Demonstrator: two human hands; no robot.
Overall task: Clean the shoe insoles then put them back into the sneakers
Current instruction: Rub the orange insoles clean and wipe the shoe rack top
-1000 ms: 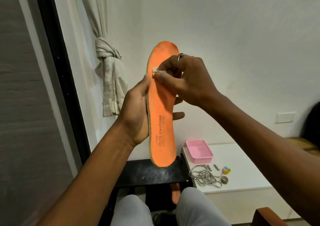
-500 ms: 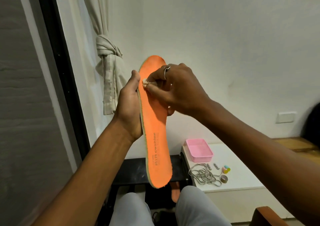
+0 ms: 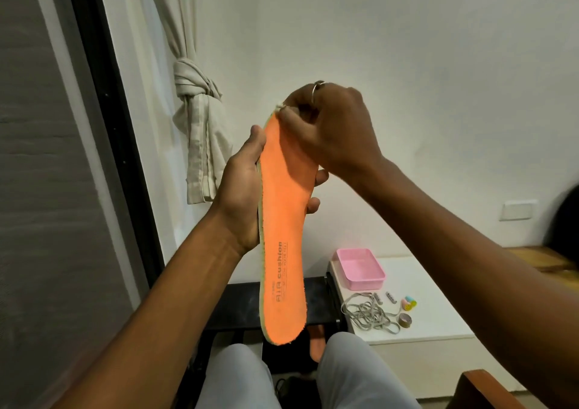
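Observation:
An orange insole [image 3: 283, 230] printed "AIR cushion" stands upright in front of me, toe end up. My left hand [image 3: 242, 189] grips its middle from the left, thumb on the front edge and fingertips showing past its right side. My right hand [image 3: 326, 130] pinches a small whitish wad [image 3: 279, 107] against the insole's top left edge and covers the toe. A second orange insole [image 3: 316, 343] pokes up between my knees. A dark shoe [image 3: 288, 390] shows partly at the bottom edge.
A black stool or low table [image 3: 238, 305] stands behind the insole. To its right is a white table [image 3: 438, 314] with a pink tray [image 3: 360, 267], tangled grey laces [image 3: 366, 313] and small bits. A knotted curtain [image 3: 197, 133] hangs at left; a wooden chair arm [image 3: 488, 390] is at bottom right.
My right hand has slid the wad up from the insole's upper left side to its top edge. The insole sits lower in view and is tilted slightly.

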